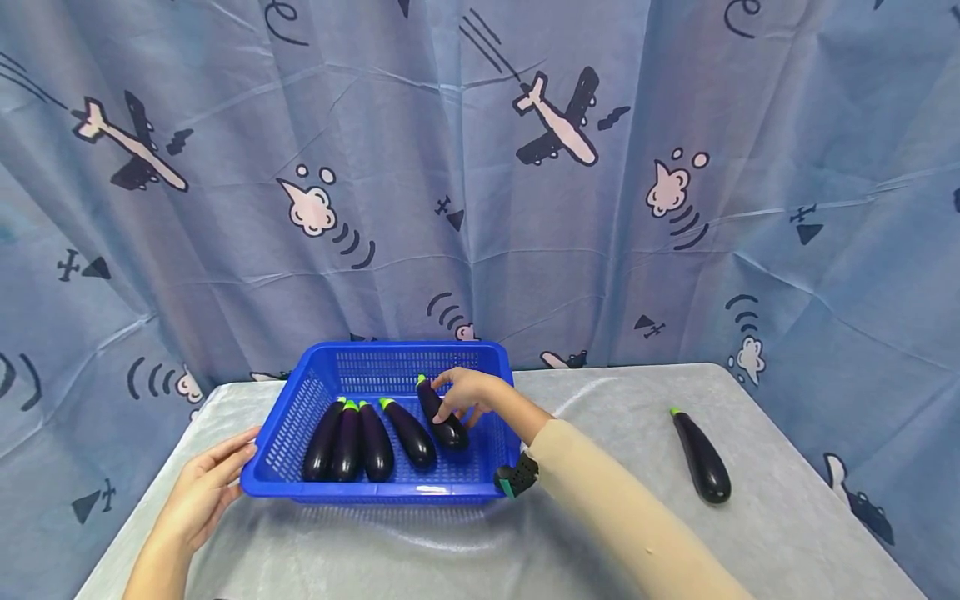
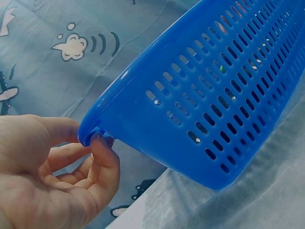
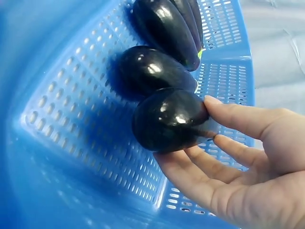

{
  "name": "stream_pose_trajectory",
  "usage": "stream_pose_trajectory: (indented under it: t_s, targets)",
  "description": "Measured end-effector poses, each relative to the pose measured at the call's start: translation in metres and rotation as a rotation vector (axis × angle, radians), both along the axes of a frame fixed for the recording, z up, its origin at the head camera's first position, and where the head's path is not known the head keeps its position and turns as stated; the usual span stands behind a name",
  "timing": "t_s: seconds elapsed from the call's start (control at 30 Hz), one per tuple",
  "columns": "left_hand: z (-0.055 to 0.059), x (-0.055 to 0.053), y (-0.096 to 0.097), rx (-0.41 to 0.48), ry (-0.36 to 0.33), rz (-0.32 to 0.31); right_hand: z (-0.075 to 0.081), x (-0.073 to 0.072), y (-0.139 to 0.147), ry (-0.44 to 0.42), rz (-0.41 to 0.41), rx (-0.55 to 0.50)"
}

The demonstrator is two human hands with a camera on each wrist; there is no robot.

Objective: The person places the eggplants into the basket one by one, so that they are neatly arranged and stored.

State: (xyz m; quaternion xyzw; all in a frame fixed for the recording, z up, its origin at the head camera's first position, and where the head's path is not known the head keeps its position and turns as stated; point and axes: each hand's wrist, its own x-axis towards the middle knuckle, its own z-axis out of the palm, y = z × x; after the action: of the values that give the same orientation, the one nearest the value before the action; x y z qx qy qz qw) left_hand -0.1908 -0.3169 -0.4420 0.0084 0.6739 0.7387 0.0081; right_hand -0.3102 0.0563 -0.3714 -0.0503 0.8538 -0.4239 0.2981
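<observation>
A blue perforated plastic basket (image 1: 378,490) stands on the table with several dark purple, green-tipped eggplants inside. Its left front corner rim is pinched between the thumb and fingers of my left hand (image 1: 198,492), seen closely in the left wrist view, where the hand (image 2: 62,176) grips the rim. Inside the basket, toward its right side, my right hand (image 1: 472,393) holds one eggplant (image 1: 448,429). In the right wrist view the thumb and fingers lie around that eggplant (image 3: 167,121), close beside another eggplant (image 3: 150,71). The other eggplants (image 1: 347,446) lie side by side at the left.
One more eggplant (image 1: 702,458) lies on the pale cloth-covered table (image 1: 600,492), right of the basket. Behind the table hangs a blue curtain (image 1: 420,208) printed with planes. A black strap piece (image 1: 517,477) sits by the right wrist.
</observation>
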Motion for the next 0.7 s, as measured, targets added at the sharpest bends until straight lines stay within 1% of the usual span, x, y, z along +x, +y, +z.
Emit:
stream_pose_trajectory:
  t_s: [0.2, 0.43, 0.7]
  targets:
    - [-0.001, 0.000, 0.000, 0.010, 0.006, -0.002, -0.002, -0.003, -0.003, -0.025, 0.011, 0.022]
    - [0.000, 0.000, -0.001, 0.013, 0.015, 0.002, -0.006, -0.010, -0.008, -0.063, 0.027, 0.054]
    - [0.001, 0.000, 0.000, 0.006, 0.014, 0.005, -0.011, -0.017, -0.008, -0.099, 0.074, 0.081]
